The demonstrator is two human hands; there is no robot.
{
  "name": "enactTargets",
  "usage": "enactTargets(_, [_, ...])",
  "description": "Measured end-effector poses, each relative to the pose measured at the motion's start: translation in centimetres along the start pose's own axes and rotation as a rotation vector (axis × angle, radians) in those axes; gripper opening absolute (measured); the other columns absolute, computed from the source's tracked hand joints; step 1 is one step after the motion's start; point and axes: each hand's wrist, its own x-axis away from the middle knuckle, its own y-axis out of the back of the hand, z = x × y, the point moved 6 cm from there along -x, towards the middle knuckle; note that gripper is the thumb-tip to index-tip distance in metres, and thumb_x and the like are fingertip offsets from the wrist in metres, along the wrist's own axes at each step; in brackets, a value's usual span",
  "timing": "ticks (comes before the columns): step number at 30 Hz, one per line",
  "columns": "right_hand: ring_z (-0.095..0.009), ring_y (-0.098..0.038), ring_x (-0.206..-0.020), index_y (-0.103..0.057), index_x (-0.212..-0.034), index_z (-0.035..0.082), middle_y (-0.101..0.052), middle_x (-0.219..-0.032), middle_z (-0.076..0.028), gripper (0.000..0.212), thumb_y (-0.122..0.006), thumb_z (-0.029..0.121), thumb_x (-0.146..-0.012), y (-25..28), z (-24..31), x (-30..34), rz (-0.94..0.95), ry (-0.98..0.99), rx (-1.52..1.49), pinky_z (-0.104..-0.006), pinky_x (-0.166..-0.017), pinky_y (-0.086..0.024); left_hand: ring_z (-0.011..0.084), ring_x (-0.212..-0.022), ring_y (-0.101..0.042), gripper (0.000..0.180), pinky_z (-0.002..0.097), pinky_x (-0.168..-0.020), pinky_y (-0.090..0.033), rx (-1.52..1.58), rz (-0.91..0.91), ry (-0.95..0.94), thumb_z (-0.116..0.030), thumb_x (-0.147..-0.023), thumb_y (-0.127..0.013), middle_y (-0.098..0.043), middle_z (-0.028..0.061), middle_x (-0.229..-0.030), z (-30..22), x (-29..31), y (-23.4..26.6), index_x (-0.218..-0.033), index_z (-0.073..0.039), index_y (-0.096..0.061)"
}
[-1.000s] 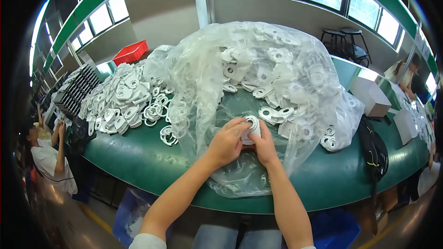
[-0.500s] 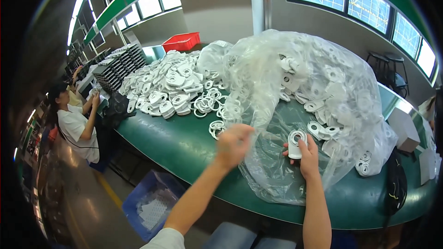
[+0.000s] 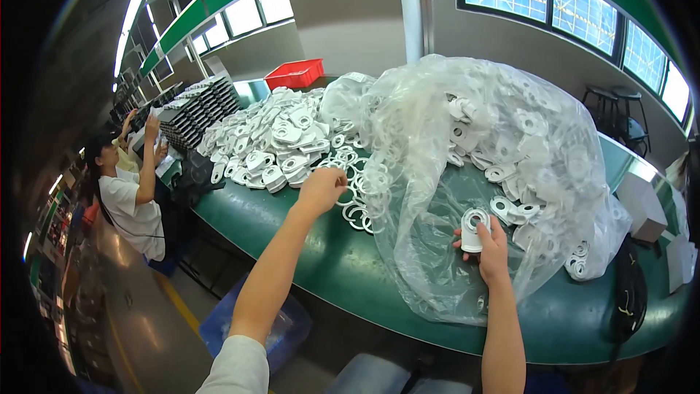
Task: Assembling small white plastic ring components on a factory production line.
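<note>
Part (image 3: 472,243): one, white, flat-bodied. Upper end was rounded, set about a circular opening with a raised, stepped rim; lower end ran straight-sided to a blunt base. Surface looked plain and pale, finer detail too small to read. Location: in the right hand (image 3: 490,246), ring end up, over the near spread of the bag (image 3: 417,149).

Right hand: closed about the part, thumb on its face, fingers behind and along its side.

Left hand (image 3: 322,190): reached out at the rings (image 3: 357,213), fingers bent inward; whether they gripped one could not be told.

Rings: white, thin, open-centred, loosely heaped on the green table (image 3: 332,263), just left of the bag.

Bag: clear plastic, crumpled, holding many similar white pieces.

Pile (image 3: 288,135): white pieces, overlapping, beyond the left hand.

Tray (image 3: 295,74): red, behind the pile.
</note>
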Motion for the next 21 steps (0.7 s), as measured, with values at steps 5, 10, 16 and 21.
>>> enactTargets(5, [-0.023, -0.065, -0.066, -0.044, -0.115, 0.001, -0.064, -0.091, -0.019, 0.025, -0.04, 0.018, -0.096, -0.1, -0.3, -0.1, 0.013, -0.003, -0.001, -0.0262, -0.043, -0.046, 0.0096, -0.06, -0.054, 0.017, 0.0251, -0.058, -0.044, 0.265, -0.16, -0.135, -0.007, -0.074, -0.07, -0.061, 0.0043, -0.066, -2.4, 0.0, 4.2, -0.09, -0.002, -0.068])
enactTargets(10, [-0.023, -0.065, -0.067, -0.046, -0.114, 0.002, -0.065, -0.09, -0.018, 0.025, -0.04, 0.019, -0.097, 0.5, -0.3, -0.1, -0.011, -0.028, -0.033, -0.0262, -0.045, -0.047, 0.008, -0.064, -0.055, 0.011, 0.0218, -0.056, -0.044, 0.627, -0.076, -0.208, -0.005, -0.082, -0.062, -0.06, 0.0001, -0.069, -8.6, 0.0, 3.6, -0.09, -0.001, -0.067])
enactTargets(16, [-0.023, -0.066, -0.07, -0.045, -0.115, 0.002, -0.064, -0.092, -0.017, 0.025, -0.038, 0.018, -0.097, 0.3, -0.5, -0.5, -0.007, -0.039, -0.026, -0.0269, -0.049, -0.05, 0.0106, -0.075, -0.059, 0.011, 0.0243, -0.06, -0.051, 1.255, 0.261, -0.069, -0.004, -0.087, -0.058, -0.06, 0.0038, -0.084, -16.1, 1.3, -6.0, -0.096, 0.0, -0.06])
enactTargets(21, [-0.025, -0.066, -0.071, -0.046, -0.116, 0.002, -0.064, -0.093, -0.018, 0.03, -0.037, 0.026, -0.098, 0.1, -0.6, -0.5, -0.013, -0.063, -0.093, -0.0282, -0.051, -0.051, 0.0092, -0.067, -0.056, 0.008, 0.0213, -0.058, -0.048, 1.219, 0.107, -0.081, -0.005, -0.086, -0.062, -0.058, 0.0016, -0.074, -16.3, 1.0, -9.3, -0.091, 0.0, -0.063])
